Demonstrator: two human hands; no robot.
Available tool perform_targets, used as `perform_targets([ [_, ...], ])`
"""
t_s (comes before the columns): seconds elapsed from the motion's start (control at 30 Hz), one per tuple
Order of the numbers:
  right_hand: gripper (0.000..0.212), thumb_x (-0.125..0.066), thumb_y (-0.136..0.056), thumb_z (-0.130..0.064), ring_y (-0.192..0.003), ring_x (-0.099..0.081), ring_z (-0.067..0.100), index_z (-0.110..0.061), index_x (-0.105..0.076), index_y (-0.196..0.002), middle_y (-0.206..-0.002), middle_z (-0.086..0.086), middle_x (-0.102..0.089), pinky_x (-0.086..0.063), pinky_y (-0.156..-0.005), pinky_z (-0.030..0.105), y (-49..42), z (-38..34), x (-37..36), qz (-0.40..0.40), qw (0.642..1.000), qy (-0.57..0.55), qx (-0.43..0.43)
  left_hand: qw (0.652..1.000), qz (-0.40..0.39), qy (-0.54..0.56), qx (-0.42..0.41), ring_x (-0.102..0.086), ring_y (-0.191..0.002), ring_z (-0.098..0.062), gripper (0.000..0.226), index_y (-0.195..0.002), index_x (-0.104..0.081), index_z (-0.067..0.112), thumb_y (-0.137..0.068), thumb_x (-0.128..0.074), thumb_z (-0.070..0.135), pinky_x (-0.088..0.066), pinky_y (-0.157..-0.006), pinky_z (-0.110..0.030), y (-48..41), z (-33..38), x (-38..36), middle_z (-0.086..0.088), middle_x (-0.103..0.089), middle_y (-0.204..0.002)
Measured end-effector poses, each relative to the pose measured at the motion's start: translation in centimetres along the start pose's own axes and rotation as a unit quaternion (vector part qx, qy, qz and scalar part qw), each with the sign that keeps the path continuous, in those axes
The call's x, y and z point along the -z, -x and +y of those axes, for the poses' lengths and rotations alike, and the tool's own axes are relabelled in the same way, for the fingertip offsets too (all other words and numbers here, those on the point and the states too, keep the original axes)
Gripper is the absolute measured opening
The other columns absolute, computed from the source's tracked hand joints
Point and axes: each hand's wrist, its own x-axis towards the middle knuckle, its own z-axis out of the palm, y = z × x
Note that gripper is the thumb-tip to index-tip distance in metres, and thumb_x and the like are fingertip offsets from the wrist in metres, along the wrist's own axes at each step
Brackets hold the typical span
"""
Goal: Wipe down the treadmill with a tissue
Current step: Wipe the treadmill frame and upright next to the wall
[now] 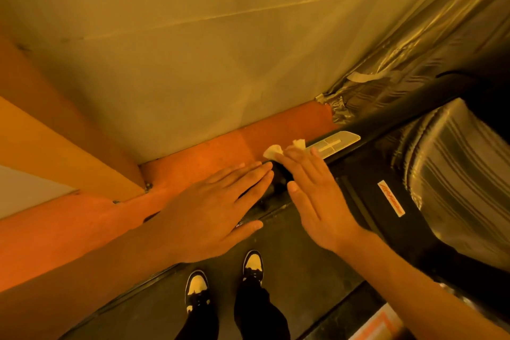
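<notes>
A black treadmill (367, 196) runs along the right, with a silver side rail plate (335, 144) and a red logo sticker (391, 198); part of it is wrapped in plastic film (452, 171). My right hand (314, 190) lies flat with straight fingers and presses a crumpled white tissue (273, 151) against the treadmill's front end near the silver plate. My left hand (218, 204) is flat with fingers together, its fingertips beside the right hand over the same dark end. The tissue shows only beyond my right fingertips.
A pale wall (193, 50) with an orange skirting band (193, 157) stands close ahead and to the left. My two feet in black-and-white shoes (252, 263) stand on the dark floor (298, 270) below. An orange-edged box (378, 324) lies at the bottom right.
</notes>
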Motion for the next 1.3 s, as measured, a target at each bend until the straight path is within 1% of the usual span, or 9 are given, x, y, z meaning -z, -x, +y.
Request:
perform_targets([
  [0.1,0.063,-0.014,-0.111,-0.045,-0.150,-0.038,0.023,-0.012,-0.050,-0.151,-0.155,0.011,-0.051,-0.006,-0.130,0.040,-1.0,4.9,2.6,-0.025,0.993,0.110,-0.021,1.000,0.001,-0.008,-0.001,-0.014,-0.158,-0.018,0.073,-0.165,-0.019,0.011,-0.109,-0.026,0.057,-0.007,-0.127,-0.033,0.0,0.0,0.0,-0.007,-0.016,-0.172],
  [0.23,0.062,-0.014,-0.107,-0.040,-0.136,-0.050,0.025,-0.012,-0.065,-0.132,-0.134,0.011,-0.065,-0.003,-0.130,0.040,-3.3,5.3,4.1,0.022,0.985,0.110,-0.129,1.000,0.000,-0.002,-0.004,-0.014,-0.159,-0.019,0.072,-0.165,-0.017,0.012,-0.109,-0.024,0.057,-0.009,-0.126,-0.034,0.0,0.0,0.1,-0.007,-0.015,-0.172],
  [0.43,0.064,-0.014,-0.110,-0.045,-0.134,-0.052,0.022,-0.011,-0.060,-0.137,-0.135,0.006,-0.063,-0.011,-0.129,0.046,-2.8,0.1,1.6,-0.063,0.994,0.087,0.015,1.000,0.013,-0.010,-0.009,-0.022,-0.157,-0.021,0.073,-0.164,-0.021,0.010,-0.109,-0.025,0.057,-0.013,-0.127,-0.036,0.1,-0.2,-0.1,-0.010,-0.020,-0.171],
  [0.6,0.095,0.006,-0.100,-0.068,-0.138,-0.049,0.027,-0.012,-0.062,-0.136,-0.136,0.011,-0.064,-0.001,-0.130,0.047,-3.9,9.6,6.7,-0.052,0.966,0.211,-0.143,1.000,0.022,-0.014,-0.016,-0.021,-0.157,-0.021,0.072,-0.164,-0.021,0.009,-0.109,-0.027,0.056,-0.010,-0.126,-0.036,0.0,-0.3,-0.2,-0.010,-0.020,-0.171],
  [0.7,0.087,-0.001,-0.101,-0.065,-0.136,-0.049,0.027,-0.012,-0.065,-0.129,-0.132,0.011,-0.065,-0.001,-0.129,0.046,-4.5,8.3,6.6,-0.018,0.967,0.161,-0.199,1.000,0.021,-0.009,-0.015,-0.018,-0.158,-0.022,0.073,-0.165,-0.018,0.010,-0.110,-0.025,0.056,-0.010,-0.126,-0.037,0.1,-0.3,-0.5,-0.009,-0.017,-0.172],
  [0.9,0.071,-0.012,-0.107,-0.056,-0.139,-0.046,0.016,-0.014,-0.059,-0.138,-0.138,0.001,-0.060,-0.006,-0.130,0.045,-2.7,-0.7,2.1,-0.085,0.993,0.077,-0.031,0.999,0.047,-0.011,-0.012,-0.025,-0.156,-0.025,0.073,-0.162,-0.029,0.009,-0.108,-0.027,0.058,-0.015,-0.124,-0.040,0.1,-0.2,-0.8,-0.013,-0.026,-0.169],
  [1.07,0.094,0.004,-0.098,-0.074,-0.138,-0.048,0.025,-0.015,-0.061,-0.133,-0.134,0.010,-0.064,-0.004,-0.129,0.052,-3.9,9.6,7.5,-0.032,0.965,0.187,-0.183,0.999,0.046,-0.003,-0.010,-0.024,-0.156,-0.024,0.076,-0.163,-0.026,0.009,-0.107,-0.028,0.061,-0.016,-0.123,-0.040,0.0,-0.3,-0.7,-0.010,-0.025,-0.170],
  [1.13,0.088,-0.003,-0.099,-0.071,-0.142,-0.045,0.027,-0.014,-0.060,-0.135,-0.138,0.012,-0.062,-0.004,-0.128,0.055,-3.8,11.0,7.9,-0.010,0.956,0.189,-0.227,0.999,0.044,0.001,-0.005,-0.025,-0.156,-0.023,0.076,-0.163,-0.026,0.009,-0.107,-0.029,0.061,-0.016,-0.123,-0.040,0.0,-0.3,-0.6,-0.010,-0.025,-0.169],
  [1.3,0.080,-0.008,-0.102,-0.068,-0.139,-0.045,0.019,-0.016,-0.057,-0.137,-0.136,0.004,-0.059,-0.004,-0.129,0.047,-2.7,1.2,2.9,-0.035,0.993,0.060,-0.100,0.999,0.043,0.009,-0.003,-0.026,-0.156,-0.023,0.076,-0.163,-0.027,0.009,-0.107,-0.028,0.062,-0.016,-0.123,-0.039,0.1,-0.1,-0.7,-0.010,-0.025,-0.170],
])
